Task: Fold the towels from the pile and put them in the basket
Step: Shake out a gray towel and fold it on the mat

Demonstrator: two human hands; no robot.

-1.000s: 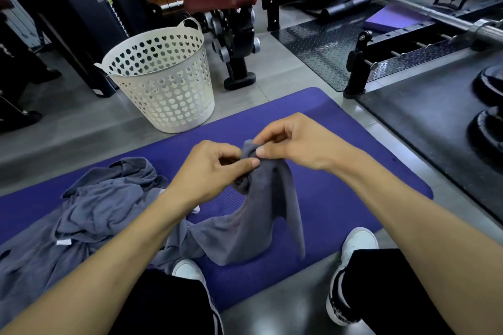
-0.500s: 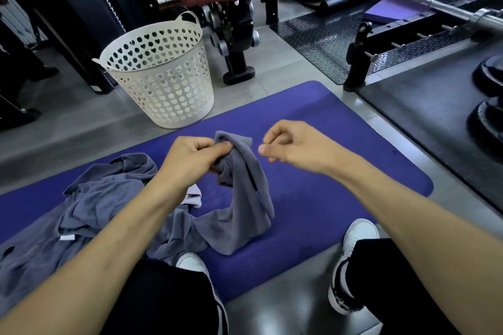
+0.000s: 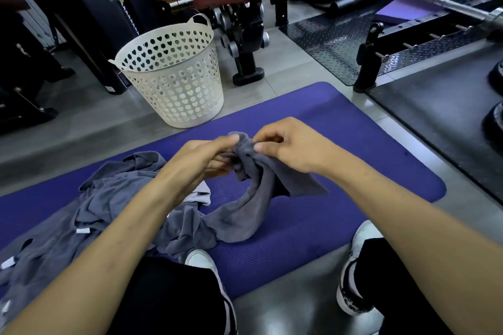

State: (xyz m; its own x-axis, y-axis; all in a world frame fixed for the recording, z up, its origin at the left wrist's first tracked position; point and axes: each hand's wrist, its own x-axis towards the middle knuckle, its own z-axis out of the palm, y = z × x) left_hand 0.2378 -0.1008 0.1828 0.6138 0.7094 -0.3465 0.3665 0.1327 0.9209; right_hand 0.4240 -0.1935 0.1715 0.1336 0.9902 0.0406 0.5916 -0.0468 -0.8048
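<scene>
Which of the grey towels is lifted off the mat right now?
The grey towel pinched at its top edge by both the left hand and right hand; the other towels lie heaped in the pile.

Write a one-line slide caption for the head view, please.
Both hands, left and right, pinch a grey towel above the purple mat; pile left, basket beyond.

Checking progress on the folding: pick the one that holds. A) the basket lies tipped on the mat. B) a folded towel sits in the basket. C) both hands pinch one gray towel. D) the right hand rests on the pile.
C: the left hand and the right hand both pinch the bunched top of the gray towel.
</scene>
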